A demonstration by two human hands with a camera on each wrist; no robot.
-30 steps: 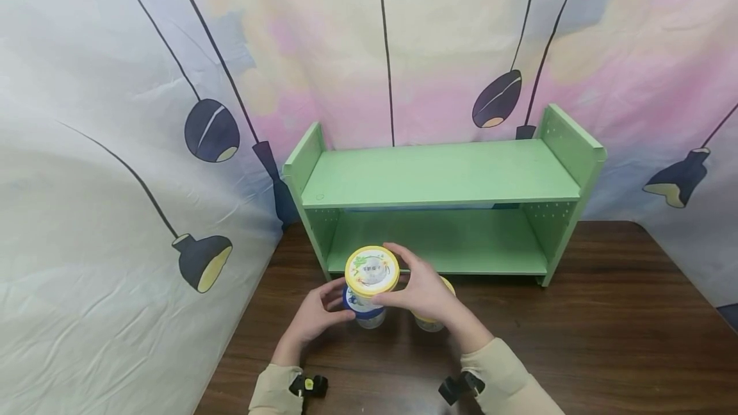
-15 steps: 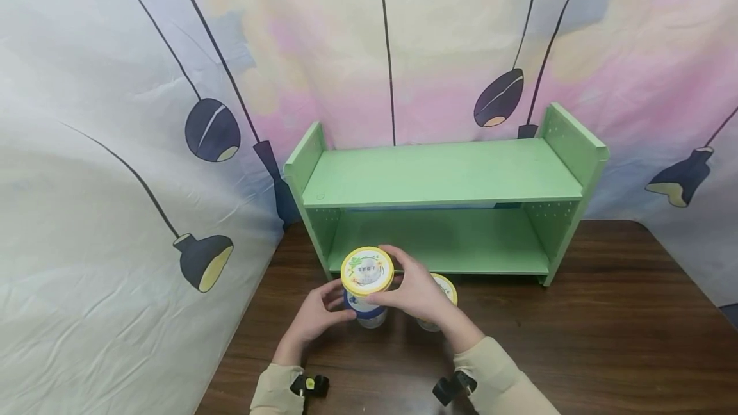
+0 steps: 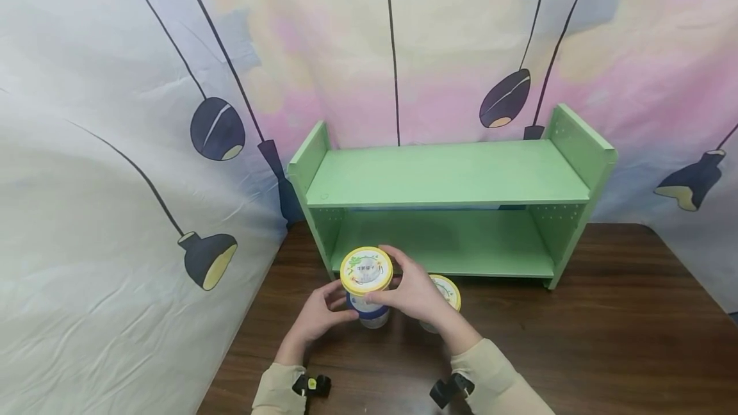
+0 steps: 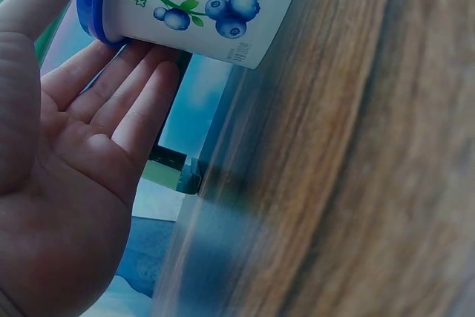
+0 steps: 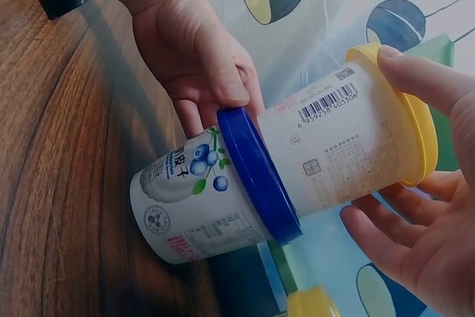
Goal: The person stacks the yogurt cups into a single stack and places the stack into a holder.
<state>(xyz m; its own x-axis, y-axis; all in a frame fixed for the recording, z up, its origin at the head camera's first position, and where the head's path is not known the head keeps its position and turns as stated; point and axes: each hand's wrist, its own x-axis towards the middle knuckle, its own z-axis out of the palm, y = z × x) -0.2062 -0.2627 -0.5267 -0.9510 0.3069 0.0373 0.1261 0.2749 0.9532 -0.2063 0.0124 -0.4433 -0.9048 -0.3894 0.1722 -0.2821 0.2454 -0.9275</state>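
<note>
A white tub with a blue lid and blueberry print (image 3: 373, 316) stands upright on the table. My left hand (image 3: 317, 316) holds it by the lid, thumb at the near side and fingers behind. On top of its lid sits a yellow-lidded tub (image 3: 366, 271), base against the blue lid in the right wrist view. My right hand (image 3: 418, 290) grips this upper tub at its yellow lid, thumb in front and fingers round the far side. Another yellow-lidded tub (image 3: 444, 290) is on the table, partly hidden behind my right hand.
A green two-tier shelf (image 3: 450, 175) stands behind the tubs on the brown wooden table (image 3: 576, 344). A fabric backdrop with printed lamps (image 3: 213, 261) hangs at the back and left. Black wrist cameras (image 3: 452, 389) sit on both sleeves.
My right hand has shifted slightly left and brought the yellow-lidded tub into line over the blue lid. My left hand stays at the blue-lidded tub. The view has shifted a little.
</note>
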